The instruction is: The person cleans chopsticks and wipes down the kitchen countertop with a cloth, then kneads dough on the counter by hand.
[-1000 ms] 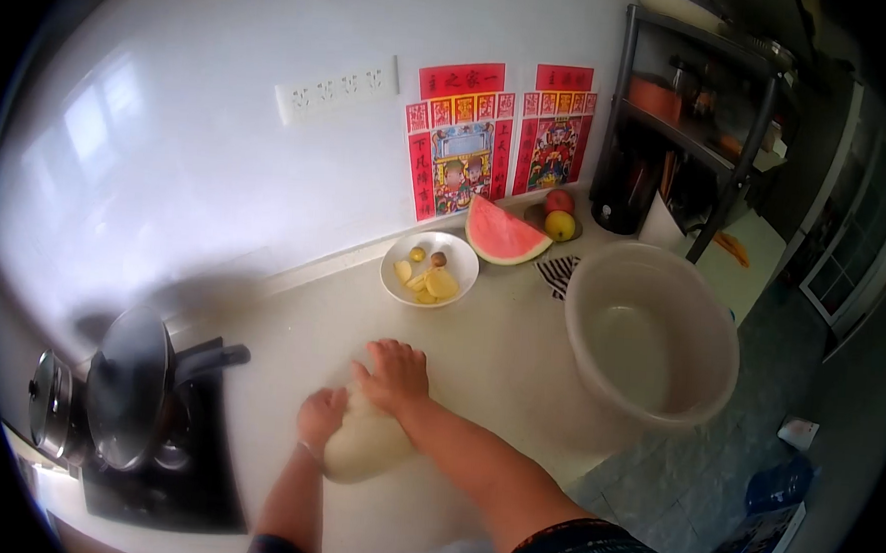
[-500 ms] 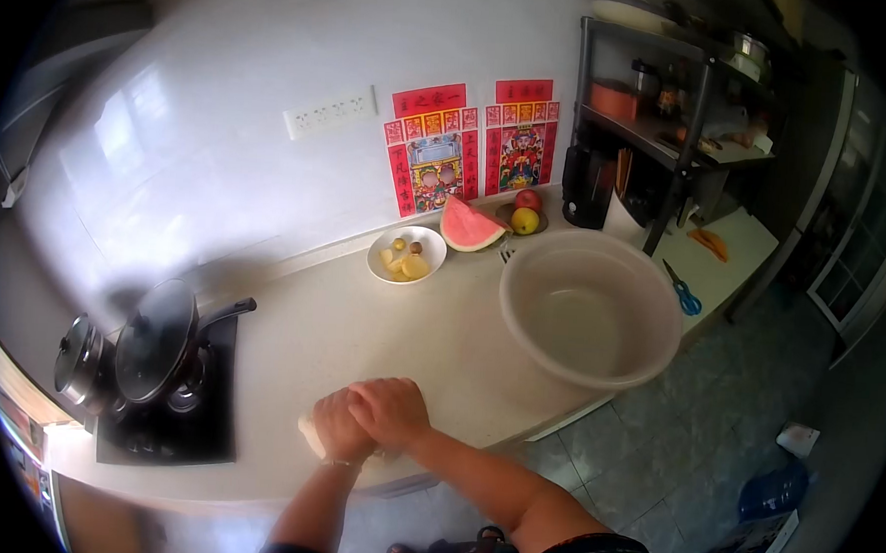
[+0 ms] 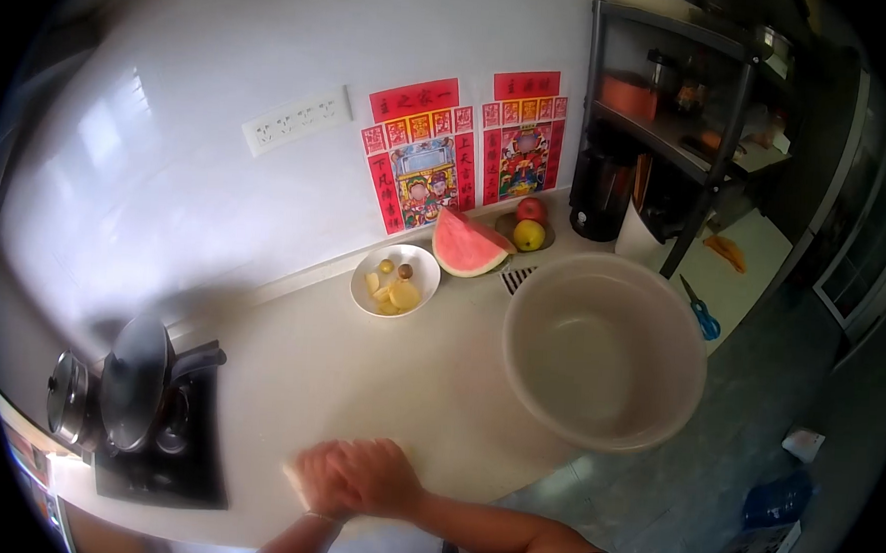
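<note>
A pale lump of dough (image 3: 294, 479) lies near the counter's front edge, mostly hidden beneath my hands. My left hand (image 3: 320, 478) presses down on it with the fingers curled. Lying against and partly over the left is my right hand (image 3: 384, 477), its fingers also folded down onto the dough. The bare countertop (image 3: 288, 359) extends behind both hands. To their right stands a large, pale, round basin (image 3: 595, 435).
A white bowl (image 3: 422, 300) holds pale cut pieces and small round fruit. Beside it are a watermelon wedge (image 3: 465, 246), a yellow fruit (image 3: 528, 235) and a red one (image 3: 531, 210). A lidded pan (image 3: 135, 386) sits on the stove at left. Blue-handled scissors (image 3: 703, 318) lie beyond the basin.
The view has shifted, so my hands and the counter items appear lower and the basin looks larger. My hands remain together on the dough, blurred slightly by motion.
</note>
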The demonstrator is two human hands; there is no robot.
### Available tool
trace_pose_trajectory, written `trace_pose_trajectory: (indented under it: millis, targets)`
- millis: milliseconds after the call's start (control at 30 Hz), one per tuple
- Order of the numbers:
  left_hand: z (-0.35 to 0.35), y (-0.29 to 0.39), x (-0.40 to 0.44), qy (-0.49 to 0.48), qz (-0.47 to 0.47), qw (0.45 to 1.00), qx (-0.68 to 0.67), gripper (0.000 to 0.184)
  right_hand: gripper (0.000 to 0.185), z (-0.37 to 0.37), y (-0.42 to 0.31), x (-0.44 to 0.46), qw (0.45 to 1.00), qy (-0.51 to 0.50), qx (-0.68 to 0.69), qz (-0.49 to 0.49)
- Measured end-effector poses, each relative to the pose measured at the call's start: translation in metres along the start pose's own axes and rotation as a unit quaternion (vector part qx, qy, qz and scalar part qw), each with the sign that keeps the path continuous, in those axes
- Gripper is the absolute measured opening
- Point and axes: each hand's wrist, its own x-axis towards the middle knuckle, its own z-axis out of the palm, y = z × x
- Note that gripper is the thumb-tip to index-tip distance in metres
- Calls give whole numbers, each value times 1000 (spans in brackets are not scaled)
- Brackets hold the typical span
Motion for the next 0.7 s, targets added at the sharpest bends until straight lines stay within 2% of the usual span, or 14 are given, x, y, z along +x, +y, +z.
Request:
trace_pose_trajectory:
  millis: [33,167,233,333,367,400,467,500,567,633,700]
  targets:
    - [4,-9,5,-34,-16,999,-15,38,42,0,3,10,1000,-10,-3,19]
    - [15,-29,27,-70,-52,996,9,30,28,-5,16,46,994,-44,59,76]
    - [23,-44,38,-154,-119,981,-17,24,15,17,32,58,993,43,50,94]
    - [26,-51,57,-165,-149,974,-35,27,21,35,48,75,987,72,-25,143]
    - [29,-55,64,-165,-154,973,-36,33,25,38,52,80,982,29,-40,184]
    - [29,-58,72,-165,-156,973,-39,33,25,40,57,86,982,27,-42,184]
    - [29,-63,86,-221,-168,961,-8,37,29,43,68,98,954,-52,-7,294]
    - [37,-67,87,-188,-188,964,-20,39,29,42,71,104,953,-53,-10,297]
    - [42,-74,95,-178,-209,960,-44,39,33,41,76,116,927,-95,16,363]
    - [53,-79,100,-164,-233,956,-69,39,34,47,87,122,926,-73,-3,369]
    - [72,-90,96,-37,-201,978,-47,38,35,60,96,114,926,-49,-17,374]
